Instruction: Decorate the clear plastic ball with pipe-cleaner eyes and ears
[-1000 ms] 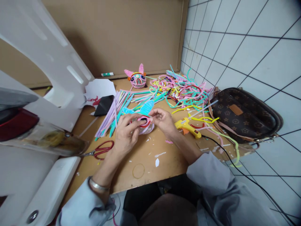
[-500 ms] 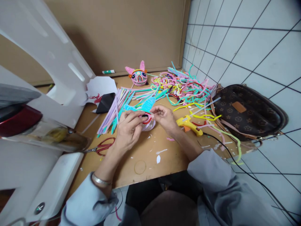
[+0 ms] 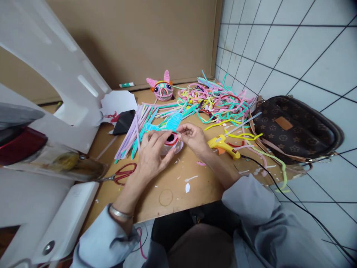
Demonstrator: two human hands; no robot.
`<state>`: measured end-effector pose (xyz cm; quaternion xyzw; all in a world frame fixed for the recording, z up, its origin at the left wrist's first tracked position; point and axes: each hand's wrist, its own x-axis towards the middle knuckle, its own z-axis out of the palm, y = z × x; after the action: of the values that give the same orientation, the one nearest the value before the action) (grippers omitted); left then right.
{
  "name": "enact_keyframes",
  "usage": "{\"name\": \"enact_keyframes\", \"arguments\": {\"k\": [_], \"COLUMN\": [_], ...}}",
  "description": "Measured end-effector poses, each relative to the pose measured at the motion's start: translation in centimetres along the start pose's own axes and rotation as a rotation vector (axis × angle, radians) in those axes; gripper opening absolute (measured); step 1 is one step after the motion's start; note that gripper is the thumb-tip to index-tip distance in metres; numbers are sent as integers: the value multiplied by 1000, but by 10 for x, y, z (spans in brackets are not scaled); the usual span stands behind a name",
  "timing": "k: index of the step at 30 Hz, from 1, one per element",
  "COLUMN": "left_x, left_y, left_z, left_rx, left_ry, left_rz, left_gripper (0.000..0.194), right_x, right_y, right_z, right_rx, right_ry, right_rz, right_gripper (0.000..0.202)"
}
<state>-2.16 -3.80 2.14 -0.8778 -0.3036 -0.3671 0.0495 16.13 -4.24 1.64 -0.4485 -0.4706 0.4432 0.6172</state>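
A small pipe-cleaner animal head (image 3: 174,122) with fuzzy bright-blue ears stands at the middle of the table; pink and red trim and a dark patch show below the ears. My left hand (image 3: 152,153) is closed around its left side, fingers on top and thumb at the lower front. From the right, my right hand (image 3: 194,139) pinches at the end of the red-and-pink trim. Whatever lies exactly between those fingertips is too small to make out. A finished-looking pink-eared pipe-cleaner head (image 3: 163,90) stands farther back.
Bundled lilac and teal pipe cleaners (image 3: 131,136) lie left, a tangled pile (image 3: 220,98) back right. A yellow glue gun (image 3: 224,146) with a black cord lies right, beside a brown handbag (image 3: 298,128). Red-handled scissors (image 3: 124,174) and a jar (image 3: 61,160) are left.
My left fingers have shifted off the front of the blue-eared head, baring more of the dark patch and red trim. The right hand keeps its pinch nearly in place.
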Motion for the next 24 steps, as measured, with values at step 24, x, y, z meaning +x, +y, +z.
{"name": "enact_keyframes", "arguments": {"k": [24], "left_x": [3], "left_y": [0], "left_z": [1], "left_rx": [-20], "left_ry": [-21], "left_rz": [-23], "left_gripper": [39], "right_x": [-5], "right_y": [-6], "right_z": [5], "right_rx": [74], "right_ry": [-11], "right_rz": [56], "right_gripper": [16]}}
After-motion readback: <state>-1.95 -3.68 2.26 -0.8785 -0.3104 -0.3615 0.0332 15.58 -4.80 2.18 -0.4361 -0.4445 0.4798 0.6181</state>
